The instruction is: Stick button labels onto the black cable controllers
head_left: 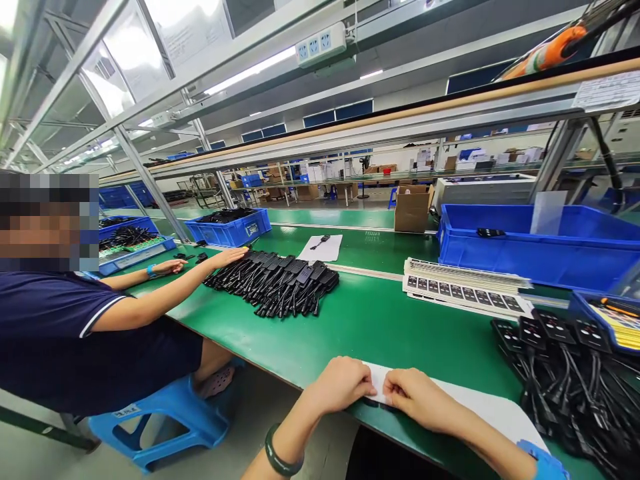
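My left hand (345,383) is closed at the table's front edge, thumb and fingers pressed together. Just to its right, my right hand (417,399) is closed in the same way, a small gap apart. Both rest over a white sheet (475,405) on the green tabletop (370,320). A sliver of something dark shows below the fingers; what they pinch is too hidden to name. Right of my right arm lies a heap of black cables with flat black control boxes (575,373).
Printed label sheets (465,293) are stacked ahead, before a large blue bin (540,243). At left, a seated co-worker (100,320) touches a row of black cabled units (280,277). Another blue bin (227,228) stands behind. A metal shelf beam (320,140) crosses overhead.
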### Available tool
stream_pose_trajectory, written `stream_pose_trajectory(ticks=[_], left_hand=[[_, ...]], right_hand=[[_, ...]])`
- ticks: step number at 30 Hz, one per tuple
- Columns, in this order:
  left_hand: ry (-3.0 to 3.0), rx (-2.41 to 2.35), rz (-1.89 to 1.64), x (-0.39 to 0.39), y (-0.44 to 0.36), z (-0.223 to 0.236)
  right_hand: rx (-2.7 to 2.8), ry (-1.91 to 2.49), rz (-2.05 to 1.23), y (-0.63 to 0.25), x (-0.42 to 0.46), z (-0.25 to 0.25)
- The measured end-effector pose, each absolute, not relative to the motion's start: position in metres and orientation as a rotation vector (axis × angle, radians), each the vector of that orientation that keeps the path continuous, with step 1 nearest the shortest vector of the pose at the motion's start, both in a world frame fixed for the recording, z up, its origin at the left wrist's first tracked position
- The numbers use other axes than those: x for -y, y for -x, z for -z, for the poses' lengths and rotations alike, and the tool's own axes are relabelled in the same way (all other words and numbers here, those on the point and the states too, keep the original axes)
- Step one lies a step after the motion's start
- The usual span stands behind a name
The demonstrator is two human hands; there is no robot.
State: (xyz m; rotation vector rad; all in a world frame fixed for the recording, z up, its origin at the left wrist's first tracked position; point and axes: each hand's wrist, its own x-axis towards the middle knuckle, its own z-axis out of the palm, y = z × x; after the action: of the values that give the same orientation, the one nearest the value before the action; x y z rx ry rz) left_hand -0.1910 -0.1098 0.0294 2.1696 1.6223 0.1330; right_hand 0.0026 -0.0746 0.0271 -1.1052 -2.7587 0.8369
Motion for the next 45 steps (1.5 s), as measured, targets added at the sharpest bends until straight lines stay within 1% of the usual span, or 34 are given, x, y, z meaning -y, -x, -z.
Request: stream_pose_trajectory(ticks=[4,7,14,21,27,33,35,37,40,45], left_hand=[[-2.25,-1.625,0.038,0.108,0.204,-0.035],[-2.296,-1.651,0.132,0.104,0.205,-0.038],[-2.443,-1.644,0.196,0.088,0.176,-0.028],[-2.435,-1.639,0.241,0.082,0.175,-0.03],[-2.492,-1.54,0.202,0.074,0.157,-0.029],[-2.476,-1.538,0.249,0.067,0.151,-0.026],[-2.47,-1.546,0.268,0.066,0.15,-0.027],[-2.473,-1.553,0.259,0.065,0.147,-0.027],[-2.505,-1.508,0.174,0.064,0.14,-0.025],[-2.499,-1.491,0.12,0.06,0.13,-0.019]], right_hand=[[2.807,1.182,-0.652,-0.01,0.08,-0.029],[2.835,1.239,-0.616,-0.007,0.076,-0.026],[2.851,1.143,-0.743,-0.008,0.056,-0.027],[2.84,1.185,-0.718,-0.016,0.048,-0.031],[2.786,1.163,-0.919,-0.02,0.036,-0.028],[2.773,1.298,-1.046,-0.034,0.024,-0.031],[2.746,1.369,-1.024,-0.032,0.025,-0.029],[2.712,1.408,-0.936,-0.028,0.029,-0.026],[2.682,1.357,-0.847,-0.028,0.034,-0.021],[2.708,1.193,-1.005,-0.05,0.024,-0.024]])
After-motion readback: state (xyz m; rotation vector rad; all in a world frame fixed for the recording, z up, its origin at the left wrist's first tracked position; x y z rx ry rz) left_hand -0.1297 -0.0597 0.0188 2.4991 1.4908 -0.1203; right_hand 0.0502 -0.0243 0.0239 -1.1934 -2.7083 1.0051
